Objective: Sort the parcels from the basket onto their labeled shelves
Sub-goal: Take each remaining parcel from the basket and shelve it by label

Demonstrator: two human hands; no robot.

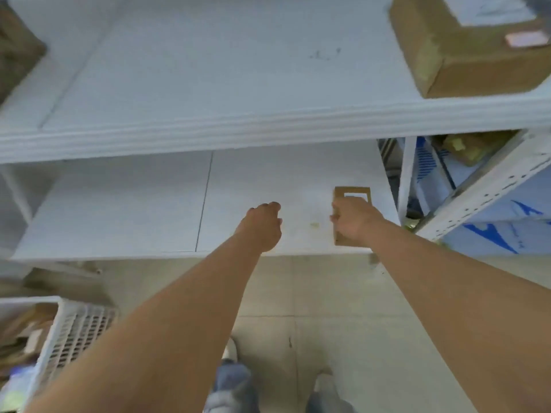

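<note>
Right hand (356, 219) grips flat cardboard parcel (352, 195), long axis running away along lower shelf (119, 204); left hand (264, 228), loosely curled, empty, just beside.

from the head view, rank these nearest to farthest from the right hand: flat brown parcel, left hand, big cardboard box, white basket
1. flat brown parcel, in the right hand
2. left hand, just left, over the lower shelf
3. big cardboard box, upper shelf, right
4. white basket, floor, far left
</note>
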